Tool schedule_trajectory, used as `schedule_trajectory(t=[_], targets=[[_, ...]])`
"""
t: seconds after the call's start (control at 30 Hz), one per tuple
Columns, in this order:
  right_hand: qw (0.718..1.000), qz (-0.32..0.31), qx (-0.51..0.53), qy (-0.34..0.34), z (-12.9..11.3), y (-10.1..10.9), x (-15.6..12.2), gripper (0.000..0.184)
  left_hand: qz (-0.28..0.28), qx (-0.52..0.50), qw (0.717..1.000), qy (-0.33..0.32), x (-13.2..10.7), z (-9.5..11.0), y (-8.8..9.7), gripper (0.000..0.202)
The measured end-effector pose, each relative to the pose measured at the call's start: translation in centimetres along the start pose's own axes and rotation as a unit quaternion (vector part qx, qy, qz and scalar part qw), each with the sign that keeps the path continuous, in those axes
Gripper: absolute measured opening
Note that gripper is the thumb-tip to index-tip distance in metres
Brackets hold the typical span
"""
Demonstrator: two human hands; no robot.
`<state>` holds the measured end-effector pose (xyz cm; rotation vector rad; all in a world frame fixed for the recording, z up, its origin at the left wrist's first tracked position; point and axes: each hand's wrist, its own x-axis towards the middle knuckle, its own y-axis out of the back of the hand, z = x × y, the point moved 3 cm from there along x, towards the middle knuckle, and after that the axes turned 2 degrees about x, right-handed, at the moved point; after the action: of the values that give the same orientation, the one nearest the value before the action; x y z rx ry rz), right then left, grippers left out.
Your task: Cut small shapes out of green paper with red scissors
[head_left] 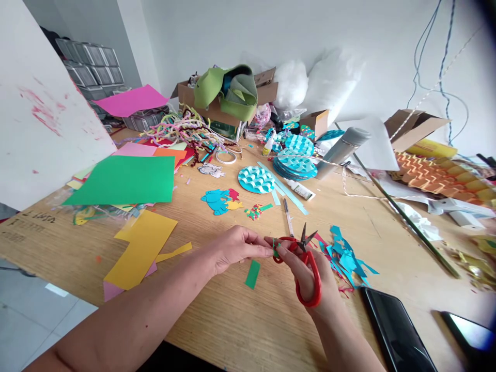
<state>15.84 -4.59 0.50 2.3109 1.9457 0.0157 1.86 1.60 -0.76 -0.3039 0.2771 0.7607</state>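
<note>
Nearest the camera, both forearms reach out over the wooden surface [240, 320], with a dark phone [395, 330] lying flat at the near right. Just ahead, the left hand [232, 250] pinches a small green scrap [276, 248] between thumb and fingertips, holding it up off the surface. The right hand [310, 274] is closed through the red handles of the scissors [300, 248], whose blades stand slightly parted, pointing away, right beside the scrap. Below the hands a green strip [252, 274] lies loose. Blue offcuts [346, 258] pile up just right of the scissors, and a yellow sheet [143, 248] lies to the left. Further out rest a pen [288, 217], a blue fish cutout [217, 200] and a large green sheet [124, 180]. Beyond them sit a blue scalloped disc [256, 179] and a silver flask [343, 150] on its side. Against the wall stands a box [186, 95] stuffed with green felt [227, 90].
</note>
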Motion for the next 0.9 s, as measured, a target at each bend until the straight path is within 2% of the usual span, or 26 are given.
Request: schedule_trajectory(t=[0.13, 0.37, 0.6, 0.73, 0.8, 0.9], targets=[[0.997, -0.025, -0.071, 0.01, -0.18, -0.22, -0.15, 0.029, 0.031, -0.04, 0.999, 0.01, 0.18, -0.27, -0.09, 0.021], [0.993, 0.012, -0.116, 0.013, -0.23, -0.16, -0.32, 0.032, 0.088, -0.099, 0.991, -0.007, 0.43, -0.37, -0.01, 0.018], [0.997, -0.001, -0.078, -0.01, 0.15, -0.22, -0.26, 0.027, 0.045, -0.101, 0.994, -0.007, 0.26, -0.4, -0.3, 0.019], [0.994, -0.05, -0.091, -0.046, 0.24, -0.25, -0.31, 0.024, 0.018, -0.086, 0.996, 0.006, 0.21, -0.49, -0.38, 0.026], [0.991, -0.072, -0.099, -0.054, 0.2, -0.29, -0.4, 0.023, 0.021, -0.072, 0.997, -0.004, 0.2, -0.43, -0.36, 0.025], [0.992, -0.069, -0.098, -0.048, 0.0, -0.26, -0.46, 0.024, 0.036, -0.049, 0.998, -0.005, 0.15, -0.35, -0.34, 0.019]])
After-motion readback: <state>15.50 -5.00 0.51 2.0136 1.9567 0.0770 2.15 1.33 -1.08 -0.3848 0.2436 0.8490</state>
